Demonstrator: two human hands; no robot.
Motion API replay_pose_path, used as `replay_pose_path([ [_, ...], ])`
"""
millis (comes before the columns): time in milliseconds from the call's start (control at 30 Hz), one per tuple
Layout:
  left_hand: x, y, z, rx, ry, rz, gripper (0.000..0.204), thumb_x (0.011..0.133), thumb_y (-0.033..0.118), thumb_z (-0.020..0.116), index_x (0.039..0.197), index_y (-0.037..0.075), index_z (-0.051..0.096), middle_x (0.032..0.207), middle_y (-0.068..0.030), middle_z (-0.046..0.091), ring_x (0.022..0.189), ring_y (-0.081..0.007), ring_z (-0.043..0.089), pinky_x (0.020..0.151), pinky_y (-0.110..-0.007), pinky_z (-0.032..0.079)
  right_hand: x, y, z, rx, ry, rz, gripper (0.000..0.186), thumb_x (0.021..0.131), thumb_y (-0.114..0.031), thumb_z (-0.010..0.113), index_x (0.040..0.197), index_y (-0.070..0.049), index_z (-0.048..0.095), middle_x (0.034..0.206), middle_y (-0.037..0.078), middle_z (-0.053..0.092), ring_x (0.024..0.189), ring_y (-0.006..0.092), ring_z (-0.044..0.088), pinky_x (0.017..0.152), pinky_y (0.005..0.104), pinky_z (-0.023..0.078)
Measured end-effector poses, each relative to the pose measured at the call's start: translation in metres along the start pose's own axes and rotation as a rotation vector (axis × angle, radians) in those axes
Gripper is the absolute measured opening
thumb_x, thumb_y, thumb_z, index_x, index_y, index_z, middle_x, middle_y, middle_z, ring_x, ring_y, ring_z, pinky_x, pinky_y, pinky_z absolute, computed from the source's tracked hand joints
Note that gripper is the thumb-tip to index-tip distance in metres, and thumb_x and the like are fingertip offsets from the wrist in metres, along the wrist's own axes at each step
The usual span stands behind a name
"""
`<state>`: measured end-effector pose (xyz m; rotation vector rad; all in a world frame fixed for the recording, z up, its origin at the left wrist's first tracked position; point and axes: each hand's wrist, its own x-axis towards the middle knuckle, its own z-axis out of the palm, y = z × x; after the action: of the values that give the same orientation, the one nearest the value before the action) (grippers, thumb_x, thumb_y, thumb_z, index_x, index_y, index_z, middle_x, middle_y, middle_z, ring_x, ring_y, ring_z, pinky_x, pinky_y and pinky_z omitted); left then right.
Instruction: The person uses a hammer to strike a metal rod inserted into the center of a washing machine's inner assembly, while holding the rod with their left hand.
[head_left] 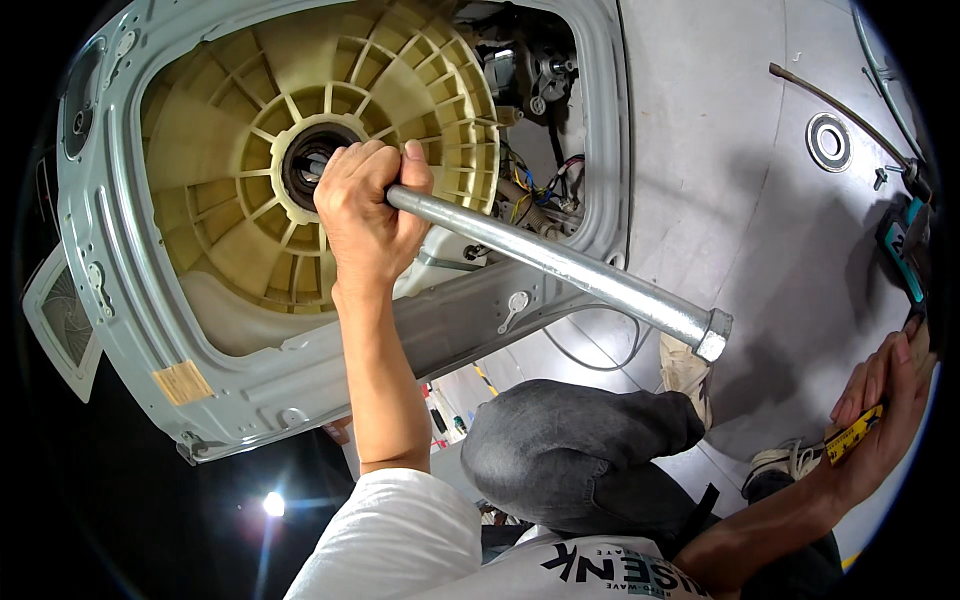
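My left hand (368,205) is closed round the narrow end of a long steel rod with a hex head (570,268). The rod slants down to the right, its hex head hanging above the floor near my foot. Past my fist, a metal tip shows at the dark centre hole (305,160) of a yellowish ribbed plastic washing machine tub (215,140); how far it goes in is hidden. At the right edge, my right hand (885,400) has its fingers curled round a yellow-and-black thing (855,435), mostly covered. Just beyond it lies a black and teal power tool (905,245).
A grey metal cabinet frame (440,350) surrounds the tub, with coloured wires (540,190) inside at right. On the floor lie a metal ring (829,142), a small bolt (880,179) and a thin bar (835,105). My bent knee (560,450) is below the rod.
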<state>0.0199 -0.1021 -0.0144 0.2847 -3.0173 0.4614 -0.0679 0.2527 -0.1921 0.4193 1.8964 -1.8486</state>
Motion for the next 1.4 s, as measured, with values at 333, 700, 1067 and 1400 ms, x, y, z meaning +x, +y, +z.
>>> replay_pose_path([
  [333, 0.001, -0.003, -0.002, -0.011, -0.003, 0.004, 0.036, 0.077, 0.004, 0.062, 0.053, 0.002, 0.036, 0.051, -0.0090, 0.033, 0.047, -0.0256, 0.030, 0.049, -0.035, 0.027, 0.000, -0.004, 0.009, 0.103, -0.007, 0.055, 0.045, 0.091, -0.034, 0.052, 0.120, 0.001, 0.053, 0.065, -0.001, 0.047, 0.044, -0.0002, 0.040, 0.040, 0.0112, 0.036],
  [700, -0.002, 0.003, -0.009, -0.011, -0.001, -0.021, 0.034, 0.079, 0.005, 0.060, 0.054, 0.001, 0.038, 0.051, -0.0100, 0.037, 0.047, -0.0272, 0.034, 0.050, -0.035, 0.030, -0.005, -0.017, 0.014, 0.207, -0.069, 0.040, 0.033, 0.093, -0.027, 0.051, 0.111, 0.001, 0.051, 0.058, -0.001, 0.040, 0.039, 0.0022, 0.038, 0.037, 0.0126, 0.036],
  [1067, 0.008, 0.000, -0.014, 0.001, 0.038, -0.034, 0.030, 0.082, 0.010, 0.060, 0.057, -0.001, 0.046, 0.055, -0.0147, 0.046, 0.052, -0.0331, 0.045, 0.053, -0.039, 0.037, -0.039, -0.073, 0.024, 0.398, -0.024, 0.095, 0.029, 0.086, -0.012, 0.056, 0.108, 0.004, 0.046, 0.060, 0.005, 0.044, 0.039, 0.0095, 0.038, 0.035, 0.0223, 0.037],
  [1400, 0.021, 0.017, -0.012, -0.063, 0.152, -0.010, 0.029, 0.081, 0.014, 0.060, 0.058, 0.000, 0.048, 0.057, -0.0154, 0.048, 0.055, -0.0338, 0.049, 0.051, -0.040, 0.038, -0.070, -0.078, 0.001, 0.399, -0.141, -0.127, 0.012, 0.088, -0.015, 0.050, 0.085, -0.004, 0.049, 0.055, 0.001, 0.044, 0.037, 0.0105, 0.042, 0.037, 0.0221, 0.038],
])
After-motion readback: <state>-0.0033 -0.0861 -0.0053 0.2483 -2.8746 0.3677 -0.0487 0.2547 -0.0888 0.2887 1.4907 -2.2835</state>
